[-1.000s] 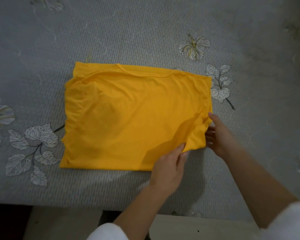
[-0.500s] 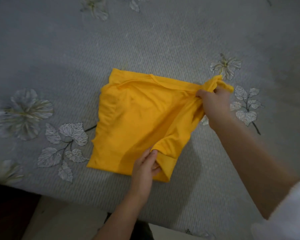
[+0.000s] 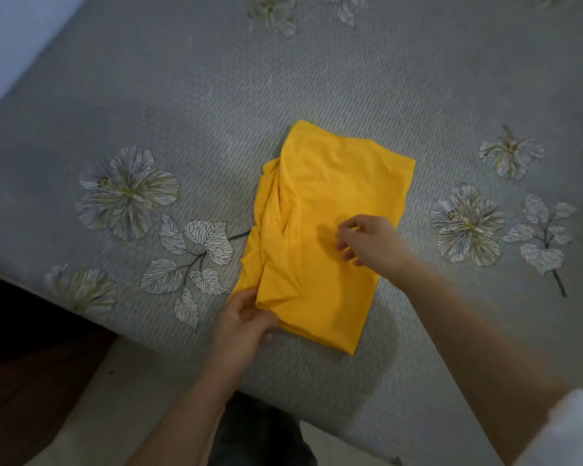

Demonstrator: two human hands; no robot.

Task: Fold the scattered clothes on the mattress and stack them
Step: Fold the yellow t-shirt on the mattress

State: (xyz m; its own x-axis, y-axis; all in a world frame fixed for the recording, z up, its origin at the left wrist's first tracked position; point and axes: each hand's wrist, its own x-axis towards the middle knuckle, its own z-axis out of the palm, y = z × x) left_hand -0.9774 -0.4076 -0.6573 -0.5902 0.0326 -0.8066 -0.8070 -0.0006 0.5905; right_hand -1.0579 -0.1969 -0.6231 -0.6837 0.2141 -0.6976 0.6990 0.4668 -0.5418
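Note:
A yellow garment [image 3: 330, 196] lies folded into a narrow upright rectangle on the grey flowered mattress [image 3: 317, 79]. Its right half is laid over the left, and wrinkled layers show along the left edge. My left hand [image 3: 241, 322] grips the near left corner of the fabric, fingers curled round the bunched layers. My right hand [image 3: 367, 240] hovers just above the middle of the top layer with its fingers loosely bent and nothing in them.
The mattress's near edge [image 3: 169, 351] runs diagonally below the garment, with pale floor [image 3: 122, 408] and a dark strip [image 3: 21, 331] beyond it at lower left. A light wall [image 3: 11, 35] shows at upper left. No other clothes are in view.
My right hand carried the garment's right side over to the left and let it go, halving the width. My left hand moved from the near right corner to the near left corner.

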